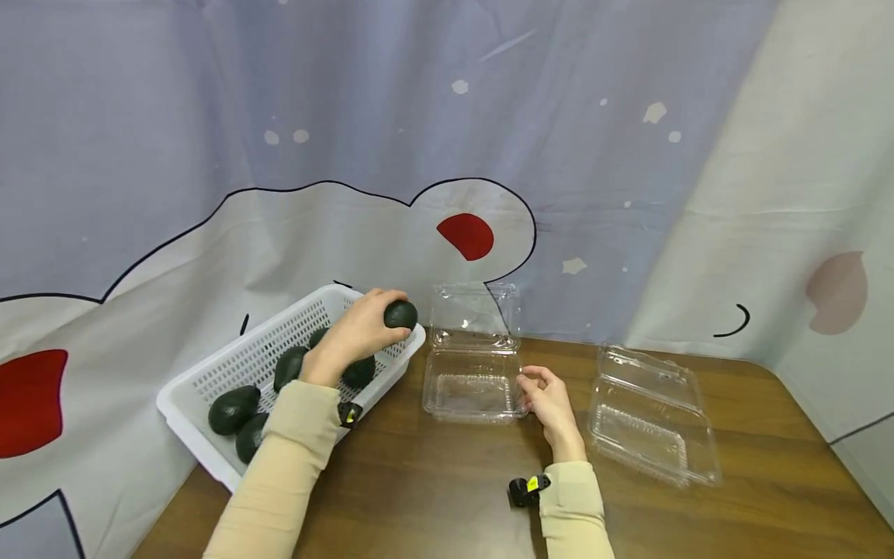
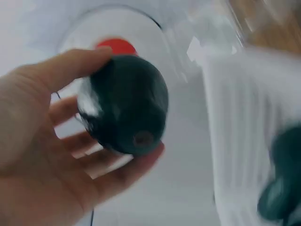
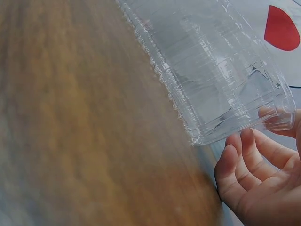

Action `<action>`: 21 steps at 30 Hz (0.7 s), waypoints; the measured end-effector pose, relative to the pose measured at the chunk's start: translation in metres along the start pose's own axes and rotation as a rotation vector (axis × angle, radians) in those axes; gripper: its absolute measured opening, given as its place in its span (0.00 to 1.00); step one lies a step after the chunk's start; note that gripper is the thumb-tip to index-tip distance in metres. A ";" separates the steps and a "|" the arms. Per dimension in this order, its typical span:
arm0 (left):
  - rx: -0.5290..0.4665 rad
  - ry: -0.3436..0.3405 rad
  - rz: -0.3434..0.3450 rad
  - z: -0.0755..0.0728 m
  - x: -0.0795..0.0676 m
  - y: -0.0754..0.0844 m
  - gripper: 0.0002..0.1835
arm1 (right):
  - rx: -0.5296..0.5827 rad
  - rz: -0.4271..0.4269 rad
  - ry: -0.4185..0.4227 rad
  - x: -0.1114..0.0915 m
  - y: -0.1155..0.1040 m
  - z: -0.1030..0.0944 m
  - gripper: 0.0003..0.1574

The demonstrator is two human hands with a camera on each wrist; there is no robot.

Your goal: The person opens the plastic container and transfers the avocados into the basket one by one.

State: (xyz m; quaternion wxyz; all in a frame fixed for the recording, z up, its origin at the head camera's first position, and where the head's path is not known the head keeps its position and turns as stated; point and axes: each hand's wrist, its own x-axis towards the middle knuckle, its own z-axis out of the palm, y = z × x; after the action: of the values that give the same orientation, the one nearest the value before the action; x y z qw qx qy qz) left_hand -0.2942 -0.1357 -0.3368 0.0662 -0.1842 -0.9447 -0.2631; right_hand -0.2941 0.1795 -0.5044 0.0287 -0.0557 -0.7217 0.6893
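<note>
My left hand (image 1: 359, 330) holds a dark green avocado (image 1: 401, 315) above the right end of a white plastic basket (image 1: 188, 411). In the left wrist view the thumb and fingers wrap the avocado (image 2: 127, 106) from both sides, its stem end showing. Several more avocados (image 1: 233, 410) lie in the basket, partly hidden by my left arm. My right hand (image 1: 548, 400) pinches the right edge of a clear plastic clamshell box (image 1: 471, 384), its lid standing up at the back. The right wrist view shows thumb and fingers at the corner of that box (image 3: 207, 75).
A second clear clamshell box (image 1: 653, 423) lies with its lid raised on the right of the brown wooden table (image 1: 419, 497). Behind the table hangs a printed curtain (image 1: 349, 233), close to the basket and the first box's lid.
</note>
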 end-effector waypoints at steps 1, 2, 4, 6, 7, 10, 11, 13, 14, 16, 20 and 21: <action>0.014 -0.003 0.014 -0.006 -0.001 -0.008 0.32 | 0.003 0.001 -0.001 0.000 0.000 0.000 0.19; 0.028 -0.005 0.028 -0.010 -0.002 -0.016 0.32 | 0.003 0.002 -0.001 0.000 0.000 0.000 0.19; 0.057 -0.009 0.051 -0.018 -0.005 -0.034 0.32 | 0.004 0.004 0.002 0.000 0.000 0.000 0.19; 0.089 -0.011 0.070 -0.023 -0.009 -0.052 0.32 | 0.002 0.004 0.005 0.000 -0.001 0.000 0.19; 0.106 -0.014 0.078 -0.025 -0.010 -0.061 0.32 | 0.000 0.005 0.006 0.000 -0.001 0.000 0.19; 0.143 -0.052 0.082 -0.026 -0.016 -0.083 0.32 | -0.001 0.008 0.013 -0.001 -0.001 -0.001 0.19; 0.150 -0.066 0.087 -0.026 -0.017 -0.090 0.32 | 0.001 0.008 0.016 -0.001 0.000 -0.001 0.19; 0.166 -0.101 0.089 -0.024 -0.020 -0.101 0.31 | 0.004 0.006 0.020 -0.001 0.000 -0.001 0.19; 0.172 -0.119 0.086 -0.023 -0.021 -0.105 0.31 | 0.006 0.004 0.021 -0.001 0.000 -0.001 0.19; 0.193 -0.161 0.078 -0.021 -0.024 -0.112 0.31 | 0.006 -0.002 0.019 -0.001 0.001 0.000 0.19; 0.234 -0.272 0.041 -0.015 -0.028 -0.120 0.31 | 0.004 0.001 0.011 -0.002 0.002 0.003 0.19; 0.243 -0.300 0.034 -0.013 -0.029 -0.121 0.30 | 0.003 0.000 0.009 -0.003 0.002 0.004 0.19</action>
State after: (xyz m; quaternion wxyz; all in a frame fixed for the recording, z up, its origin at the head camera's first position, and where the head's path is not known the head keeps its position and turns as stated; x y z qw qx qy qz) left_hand -0.3135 -0.2480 -0.3896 -0.0492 -0.2277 -0.9656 -0.1154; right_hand -0.2920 0.1752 -0.5069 0.0319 -0.0589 -0.7205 0.6902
